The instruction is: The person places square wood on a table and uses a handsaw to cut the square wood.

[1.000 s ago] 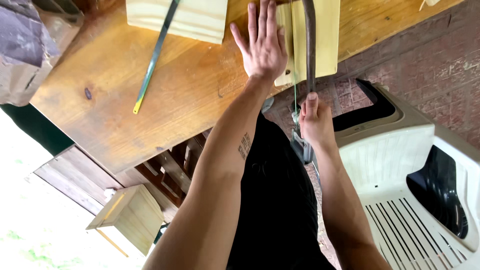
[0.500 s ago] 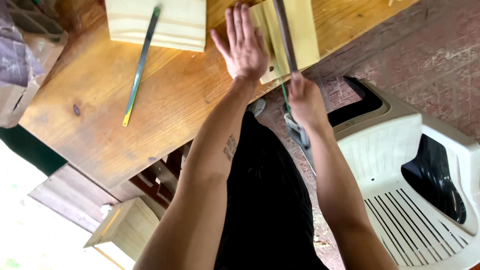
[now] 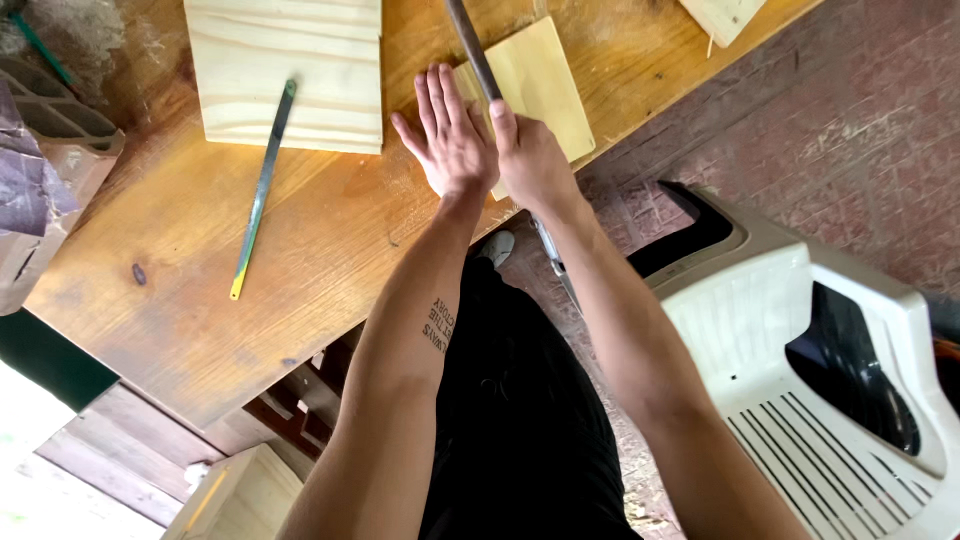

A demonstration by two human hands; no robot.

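Observation:
My left hand (image 3: 447, 138) lies flat, fingers apart, pressing down the left part of a small pale wood piece (image 3: 541, 88) at the near edge of the wooden workbench (image 3: 300, 260). My right hand (image 3: 530, 160) grips the handle of a hacksaw (image 3: 472, 50). The saw's dark frame runs up and away over the wood piece. Part of the saw shows below my right wrist, off the table edge.
A wider pale board (image 3: 285, 70) lies at the bench's back left, with a loose green saw blade (image 3: 262, 190) slanting off it. A white plastic chair (image 3: 830, 380) stands at right on brick paving. A small wooden box (image 3: 235, 500) sits below the bench.
My right hand has pushed the saw forward, up onto the wood piece beside my left hand. The view has shifted so the bench sits lower right.

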